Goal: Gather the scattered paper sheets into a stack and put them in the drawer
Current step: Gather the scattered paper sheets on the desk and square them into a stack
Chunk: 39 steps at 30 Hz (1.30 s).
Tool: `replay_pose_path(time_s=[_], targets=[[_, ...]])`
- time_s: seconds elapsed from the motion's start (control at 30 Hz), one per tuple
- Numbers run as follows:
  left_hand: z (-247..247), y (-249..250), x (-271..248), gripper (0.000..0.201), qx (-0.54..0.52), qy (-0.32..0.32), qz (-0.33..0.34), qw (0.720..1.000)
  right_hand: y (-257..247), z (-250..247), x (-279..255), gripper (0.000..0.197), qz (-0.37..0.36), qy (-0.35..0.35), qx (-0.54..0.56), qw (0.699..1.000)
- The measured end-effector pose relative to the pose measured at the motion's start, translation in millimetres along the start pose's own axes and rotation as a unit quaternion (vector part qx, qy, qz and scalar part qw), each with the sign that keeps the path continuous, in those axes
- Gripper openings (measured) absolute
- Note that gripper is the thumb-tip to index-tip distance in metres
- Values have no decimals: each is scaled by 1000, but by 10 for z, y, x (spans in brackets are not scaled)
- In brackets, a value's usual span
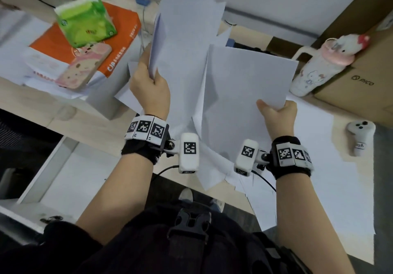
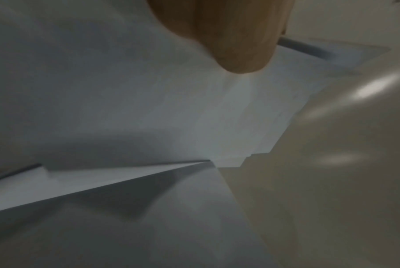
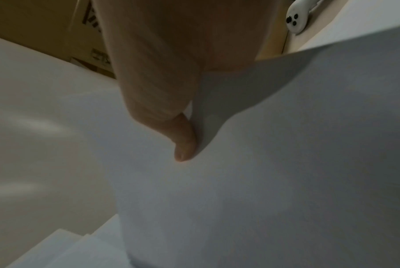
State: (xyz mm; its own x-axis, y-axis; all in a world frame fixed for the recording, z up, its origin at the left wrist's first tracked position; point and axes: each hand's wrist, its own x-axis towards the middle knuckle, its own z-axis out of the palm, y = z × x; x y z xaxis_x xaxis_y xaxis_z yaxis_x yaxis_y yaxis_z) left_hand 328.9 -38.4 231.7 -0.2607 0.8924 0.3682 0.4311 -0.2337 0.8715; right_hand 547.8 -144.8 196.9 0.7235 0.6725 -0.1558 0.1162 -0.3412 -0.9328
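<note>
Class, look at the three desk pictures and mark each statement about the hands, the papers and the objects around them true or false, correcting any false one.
1. The left hand grips a bundle of paper sheets by its edge. True.
2. The right hand is idle and holds nothing. False: it pinches a separate sheet at its corner.
3. The green tissue pack lies on the orange paper ream. True.
4. Every sheet is already lifted off the desk. False: more sheets lie on the desk under the right wrist.
5. The white controller sits inside the cardboard box. False: it lies on the desk beside the box.
</note>
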Motion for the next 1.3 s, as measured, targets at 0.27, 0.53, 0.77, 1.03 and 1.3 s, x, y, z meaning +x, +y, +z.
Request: replay_pose_path(time_s=[0.27,0.53,0.77,1.03,1.3], targets=[[-35,374,373,34,-109,-17,46,993,-423,-160,-194,29,-53,18,174,983],[-24,531,337,25,-246,-182,-59,950,-390,-356,-304,59,-53,9,206,977],[30,556,307,13,-278,-257,-52,924,-331,-562,-414,24,-75,-47,193,977],[286,444,-58,36,-250,-402,-96,876,-216,-610,-453,20,-70,14,193,979],[370,408,-236,48,-279,-497,-138,810,-78,-846,-526,19,-56,-5,176,983]])
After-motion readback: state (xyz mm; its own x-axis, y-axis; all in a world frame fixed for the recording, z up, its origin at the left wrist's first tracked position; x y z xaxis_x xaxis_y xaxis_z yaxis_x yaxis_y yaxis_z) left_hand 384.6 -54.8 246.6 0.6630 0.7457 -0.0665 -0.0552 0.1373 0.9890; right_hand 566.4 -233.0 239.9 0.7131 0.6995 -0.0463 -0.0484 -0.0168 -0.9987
